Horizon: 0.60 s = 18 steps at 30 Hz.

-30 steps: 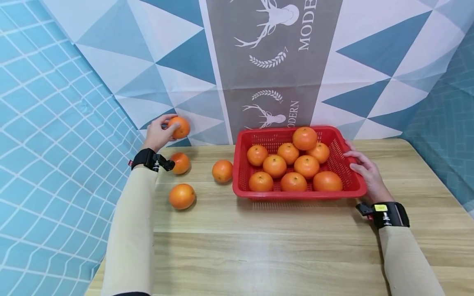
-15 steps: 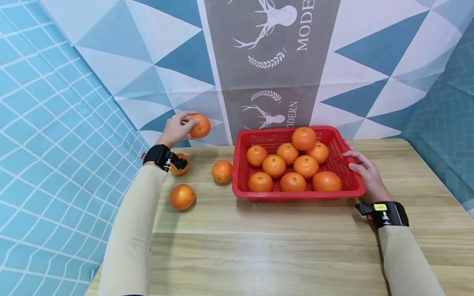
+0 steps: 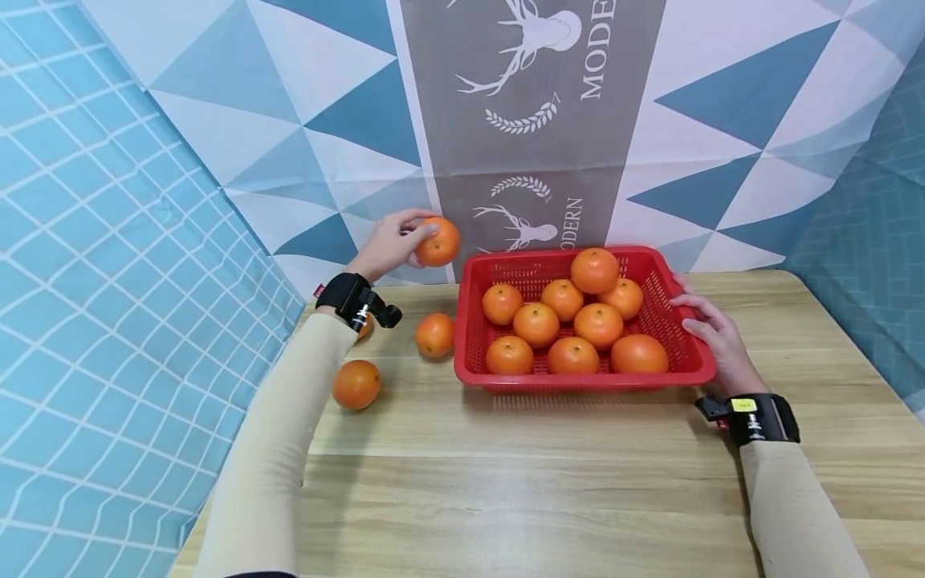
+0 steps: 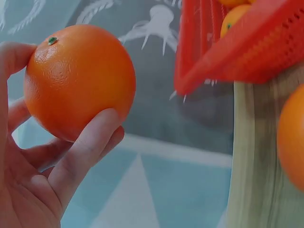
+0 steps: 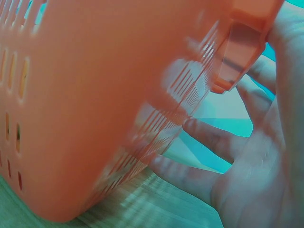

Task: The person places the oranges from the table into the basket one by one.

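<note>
My left hand (image 3: 392, 243) holds an orange (image 3: 441, 243) above the table, left of the red basket's back corner. In the left wrist view the thumb and fingers pinch the orange (image 4: 80, 83), and its green stem end shows. The red plastic basket (image 3: 578, 380) carries several oranges, one stacked on top of the others. My right hand (image 3: 719, 337) grips the basket's right side at the rim. In the right wrist view, fingertips (image 5: 164, 164) press against the slotted outer wall of the basket (image 5: 95, 104), with the thumb up by the rim.
One orange (image 3: 435, 335) lies against the basket's left side. Farther left lies another orange (image 3: 356, 384), and a third orange (image 3: 364, 327) is mostly hidden behind the left wrist strap. A patterned cloth wall (image 3: 376, 112) stands along the table's back edge.
My left hand has carried the orange rightward along the back of the table, closer to the basket. The right hand and the basket have stayed in place.
</note>
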{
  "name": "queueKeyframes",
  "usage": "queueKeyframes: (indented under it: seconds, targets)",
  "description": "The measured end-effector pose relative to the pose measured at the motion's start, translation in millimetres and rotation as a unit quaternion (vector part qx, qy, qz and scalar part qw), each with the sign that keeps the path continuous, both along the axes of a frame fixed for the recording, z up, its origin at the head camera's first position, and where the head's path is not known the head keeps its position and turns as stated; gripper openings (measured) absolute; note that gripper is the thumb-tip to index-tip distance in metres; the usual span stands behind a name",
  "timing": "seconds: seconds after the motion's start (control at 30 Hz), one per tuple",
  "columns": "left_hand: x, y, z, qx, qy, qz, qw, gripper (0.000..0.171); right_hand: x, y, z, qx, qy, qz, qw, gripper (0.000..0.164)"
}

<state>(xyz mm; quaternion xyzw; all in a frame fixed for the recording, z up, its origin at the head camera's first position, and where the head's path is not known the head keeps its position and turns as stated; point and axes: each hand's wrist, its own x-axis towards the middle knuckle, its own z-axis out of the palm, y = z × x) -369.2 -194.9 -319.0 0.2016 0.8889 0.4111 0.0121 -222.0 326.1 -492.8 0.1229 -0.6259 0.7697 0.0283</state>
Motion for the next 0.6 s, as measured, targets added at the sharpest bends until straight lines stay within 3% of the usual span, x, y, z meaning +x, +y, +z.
queueKeyframes:
  seconds: [0.23,0.6]
  targets:
    - [0.1,37.5,3.5,-0.010,0.002,-0.031,0.9995,0.047,0.3,0.1,-0.9,-0.012,0.011,0.004,1.000,0.040]
    - [3.4,98.1,-0.6,-0.049,-0.004,-0.088,0.9949,0.049,0.7,-0.2,-0.8,-0.022,0.016,0.009,1.000,0.039]
